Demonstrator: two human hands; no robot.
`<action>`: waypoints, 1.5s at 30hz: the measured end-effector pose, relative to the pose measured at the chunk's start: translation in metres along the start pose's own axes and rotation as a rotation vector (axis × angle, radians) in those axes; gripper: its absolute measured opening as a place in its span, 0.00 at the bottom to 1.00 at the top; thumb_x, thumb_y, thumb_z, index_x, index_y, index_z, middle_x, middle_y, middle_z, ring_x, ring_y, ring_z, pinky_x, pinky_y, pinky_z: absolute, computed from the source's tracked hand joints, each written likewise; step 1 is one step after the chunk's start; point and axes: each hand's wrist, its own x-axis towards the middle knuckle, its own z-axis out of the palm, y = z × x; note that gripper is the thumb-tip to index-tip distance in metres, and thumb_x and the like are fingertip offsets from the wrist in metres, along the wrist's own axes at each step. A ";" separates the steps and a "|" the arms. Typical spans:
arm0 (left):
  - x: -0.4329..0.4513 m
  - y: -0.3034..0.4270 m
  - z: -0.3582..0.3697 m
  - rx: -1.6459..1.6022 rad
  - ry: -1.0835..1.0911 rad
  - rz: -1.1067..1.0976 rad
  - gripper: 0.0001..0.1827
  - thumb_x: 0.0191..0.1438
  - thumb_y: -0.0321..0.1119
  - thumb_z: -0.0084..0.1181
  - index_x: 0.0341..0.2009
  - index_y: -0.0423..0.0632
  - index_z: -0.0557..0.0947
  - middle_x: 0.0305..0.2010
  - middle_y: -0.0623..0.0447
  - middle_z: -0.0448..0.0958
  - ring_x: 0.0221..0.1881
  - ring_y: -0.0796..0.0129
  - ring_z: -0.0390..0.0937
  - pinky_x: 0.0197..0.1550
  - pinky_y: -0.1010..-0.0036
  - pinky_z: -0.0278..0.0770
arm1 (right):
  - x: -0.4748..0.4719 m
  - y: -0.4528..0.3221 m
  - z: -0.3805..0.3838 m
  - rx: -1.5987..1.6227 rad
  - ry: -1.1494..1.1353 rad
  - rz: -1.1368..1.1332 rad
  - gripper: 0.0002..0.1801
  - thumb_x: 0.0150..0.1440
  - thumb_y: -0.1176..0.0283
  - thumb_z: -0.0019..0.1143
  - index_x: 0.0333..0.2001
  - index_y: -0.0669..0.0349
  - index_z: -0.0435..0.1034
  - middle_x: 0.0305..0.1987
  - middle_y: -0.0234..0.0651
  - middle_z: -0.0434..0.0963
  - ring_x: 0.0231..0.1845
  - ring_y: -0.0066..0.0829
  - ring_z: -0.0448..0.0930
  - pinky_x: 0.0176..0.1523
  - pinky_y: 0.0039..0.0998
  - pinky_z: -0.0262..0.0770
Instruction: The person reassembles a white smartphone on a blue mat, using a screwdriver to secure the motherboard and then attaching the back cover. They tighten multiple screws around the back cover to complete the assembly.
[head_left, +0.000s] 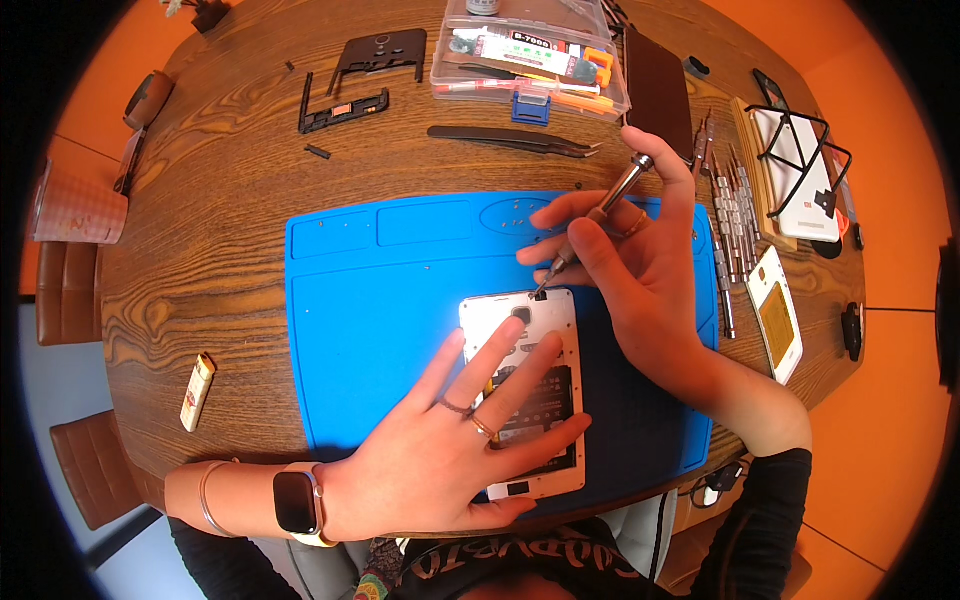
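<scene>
An opened smartphone (559, 300), its white inner frame and black battery exposed, lies on a blue silicone repair mat (360, 337). My left hand (457, 435), fingers spread, rests across the phone; the palm hides part of it. In my right hand (637, 262) is a slim metal precision screwdriver (621, 186), slanting down, with my index finger on its end cap. The driver's tip meets the phone's top edge beside a small black part, above the camera opening. Tiny screws (516, 223) lie in the mat's oval recess, just left of my right fingers.
Black curved tweezers (510, 139) lie beyond the mat, below a clear plastic box (450, 94) of glue and tools. Black phone frame parts (386, 52) are at upper left, a lighter (198, 394) at left. Several screwdrivers (724, 202) and a white phone cover (761, 285) lie at right.
</scene>
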 end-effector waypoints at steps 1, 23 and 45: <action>0.000 0.000 0.000 -0.001 -0.004 -0.002 0.36 0.51 0.58 0.57 0.65 0.70 0.70 0.76 0.38 0.48 0.76 0.38 0.39 0.71 0.41 0.41 | 0.000 0.000 0.000 0.020 -0.002 0.002 0.34 0.66 0.80 0.44 0.68 0.47 0.39 0.47 0.45 0.76 0.45 0.31 0.83 0.44 0.27 0.79; 0.004 -0.010 -0.012 -0.189 0.254 -0.103 0.34 0.44 0.47 0.70 0.52 0.41 0.75 0.64 0.37 0.61 0.68 0.36 0.54 0.68 0.45 0.53 | 0.000 0.001 -0.002 -0.014 -0.035 0.003 0.34 0.67 0.79 0.44 0.69 0.47 0.38 0.47 0.45 0.76 0.45 0.32 0.83 0.45 0.28 0.80; 0.016 -0.017 -0.012 0.048 0.294 -0.193 0.43 0.42 0.38 0.70 0.64 0.43 0.69 0.70 0.32 0.54 0.66 0.38 0.59 0.65 0.54 0.59 | 0.002 0.002 -0.003 -0.015 -0.064 -0.008 0.34 0.67 0.78 0.44 0.69 0.48 0.38 0.49 0.48 0.75 0.46 0.38 0.83 0.48 0.37 0.84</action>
